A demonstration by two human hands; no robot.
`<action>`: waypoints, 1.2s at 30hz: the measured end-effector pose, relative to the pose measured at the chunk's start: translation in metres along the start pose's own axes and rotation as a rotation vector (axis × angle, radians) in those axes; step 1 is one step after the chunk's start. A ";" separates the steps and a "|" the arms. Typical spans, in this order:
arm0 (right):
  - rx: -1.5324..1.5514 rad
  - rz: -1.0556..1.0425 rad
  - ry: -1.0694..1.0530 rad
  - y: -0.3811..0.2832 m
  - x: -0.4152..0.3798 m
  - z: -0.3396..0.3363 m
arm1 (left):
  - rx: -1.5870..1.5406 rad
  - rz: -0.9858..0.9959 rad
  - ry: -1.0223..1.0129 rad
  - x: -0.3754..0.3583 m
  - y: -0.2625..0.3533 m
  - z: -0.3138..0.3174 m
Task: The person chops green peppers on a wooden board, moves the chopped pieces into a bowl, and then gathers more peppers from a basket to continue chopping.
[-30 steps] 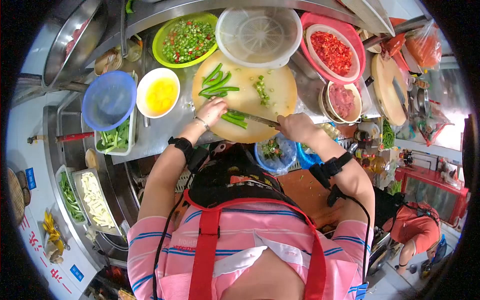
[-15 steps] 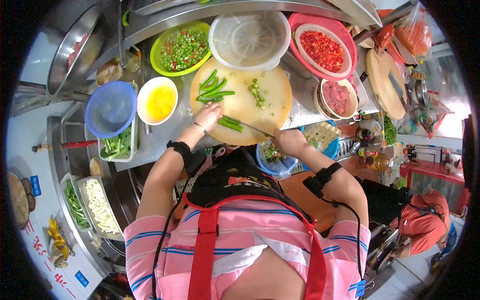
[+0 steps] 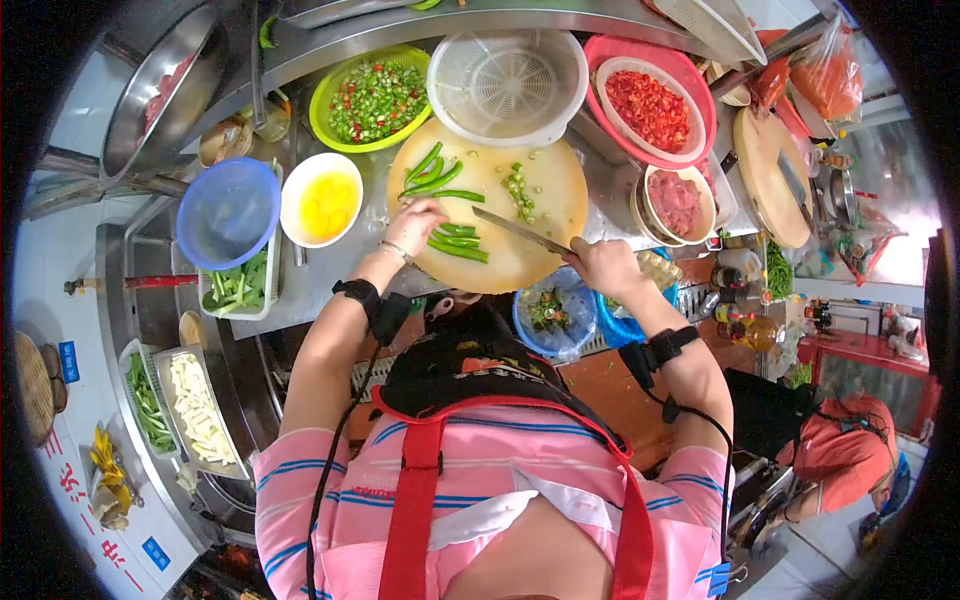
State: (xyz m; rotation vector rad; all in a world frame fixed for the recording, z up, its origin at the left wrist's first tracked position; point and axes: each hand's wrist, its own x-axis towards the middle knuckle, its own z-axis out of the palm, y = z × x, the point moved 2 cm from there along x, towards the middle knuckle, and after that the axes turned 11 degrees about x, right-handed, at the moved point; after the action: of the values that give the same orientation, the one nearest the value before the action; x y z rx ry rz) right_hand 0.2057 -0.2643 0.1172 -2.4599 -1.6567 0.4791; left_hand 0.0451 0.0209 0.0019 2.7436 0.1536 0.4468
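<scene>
My right hand (image 3: pixel 605 268) is wrapped round the handle of a knife (image 3: pixel 525 233), whose blade points left across the round cutting board (image 3: pixel 545 190). My left hand (image 3: pixel 415 225) is at the board's left side with its fingers bent together. Whether anything is between those fingertips is hidden. Just beyond them lie whole green chilies (image 3: pixel 432 178). Below the knife tip, cut lengths of green chili (image 3: pixel 460 250) rest side by side, close to my left hand. A small heap of chopped green chili (image 3: pixel 518 192) sits farther right on the board.
Behind the board stand a green basket of chopped chilies (image 3: pixel 335 133), a white colander (image 3: pixel 510 130) and a pink basin (image 3: pixel 707 85). A bowl of egg yolks (image 3: pixel 290 215) is left; a meat bowl (image 3: pixel 655 220) is right. A person in orange (image 3: pixel 850 455) is at far right.
My right hand and the knife have risen away from the cut chilies, and the blade now points more up-left. My left hand has come off those pieces and shifted towards the whole chilies.
</scene>
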 end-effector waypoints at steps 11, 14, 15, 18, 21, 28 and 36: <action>-0.167 -0.074 -0.192 -0.034 0.041 -0.003 | -0.095 -0.051 0.000 0.005 0.005 -0.003; -0.166 -0.095 -0.158 -0.025 0.045 0.023 | -0.094 -0.041 -0.032 0.005 0.007 -0.006; -0.168 -0.132 -0.087 -0.018 0.046 0.037 | -0.087 -0.014 -0.008 0.008 0.008 -0.008; -0.108 -0.042 -0.115 -0.006 0.038 0.060 | -0.093 -0.034 0.025 0.009 0.005 -0.002; 0.001 -0.021 -0.159 0.001 0.022 0.054 | -0.074 -0.003 0.013 0.008 0.007 -0.004; -0.069 0.074 -0.194 0.007 -0.008 0.003 | -0.020 0.002 0.079 0.018 0.011 -0.013; -0.017 0.088 -0.087 -0.010 0.024 -0.013 | 0.219 -0.169 -0.035 0.029 0.009 -0.004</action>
State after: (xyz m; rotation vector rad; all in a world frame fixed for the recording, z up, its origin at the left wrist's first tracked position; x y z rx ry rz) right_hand 0.2098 -0.2371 0.1280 -2.5670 -1.5949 0.5938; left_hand 0.0715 0.0184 0.0172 2.9177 0.4459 0.3540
